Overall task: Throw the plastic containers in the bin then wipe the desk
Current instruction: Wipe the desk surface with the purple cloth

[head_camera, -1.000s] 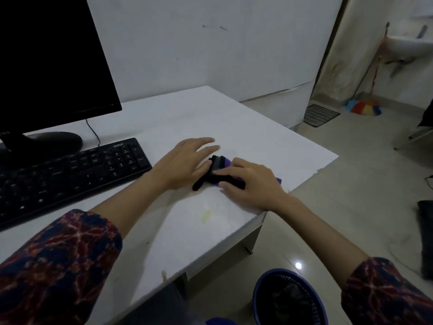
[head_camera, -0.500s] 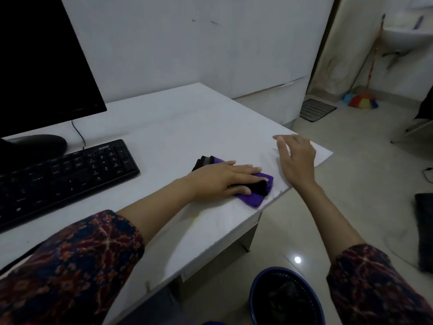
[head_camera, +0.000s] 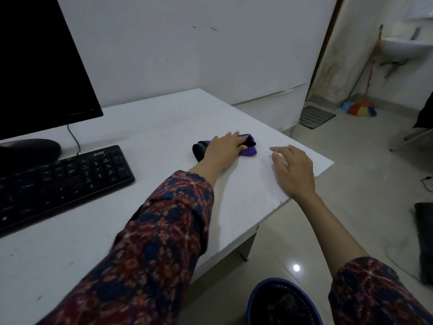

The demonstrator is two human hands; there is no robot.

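At the bottom right of the frame the blue bin [head_camera: 284, 303] stands on the floor just off the worktop [head_camera: 145, 127] edge, something dark and unclear inside it, and no plastic containers show on the surface, so the wiping step looks to be in hand. Right of centre the right hand [head_camera: 294, 171] hovers with fingers spread and grasping nothing, while just past it the left hand [head_camera: 225, 148] presses flat, fingers nearly straight, on the purple and black cloth [head_camera: 247, 148]; soft, light and limp, it will bunch and slide easily, so a broad palm over its middle should suit best
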